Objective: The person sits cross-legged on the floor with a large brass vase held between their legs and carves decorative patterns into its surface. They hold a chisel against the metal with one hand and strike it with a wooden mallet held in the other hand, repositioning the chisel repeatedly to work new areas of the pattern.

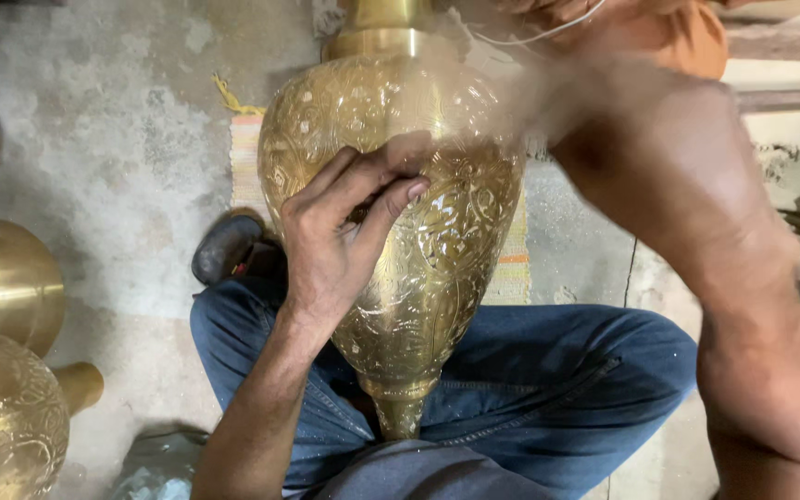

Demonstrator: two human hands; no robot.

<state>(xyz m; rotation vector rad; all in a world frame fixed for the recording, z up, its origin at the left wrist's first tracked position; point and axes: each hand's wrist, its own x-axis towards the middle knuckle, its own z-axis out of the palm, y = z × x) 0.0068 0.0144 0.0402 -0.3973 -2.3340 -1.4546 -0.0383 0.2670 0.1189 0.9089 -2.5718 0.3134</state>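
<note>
I am looking down at a large engraved brass vase (391,222) lying across the lap of a person seated cross-legged in blue jeans (548,370) on the concrete floor (122,148), its narrow foot pointing toward me and its neck away. The left hand (340,231) rests on the vase's belly with fingers curled together, pinching what seems to be a small dark tool against the metal, though the fingers hide most of it. The right hand (511,102) is a blur above the vase's upper shoulder; I cannot tell whether it is spread or closed on anything. I judge the step in hand to be chasing the surface pattern, the left hand guiding the point. The next move would call for a steady tool and the vase kept from rolling on the legs.

I see no packages, labels or signs. At the left edge stand other brass vessels (2,278), one plain and one engraved. A striped woven mat (511,268) lies under the vase, and a dark shoe (224,245) sits just beside the knee.
</note>
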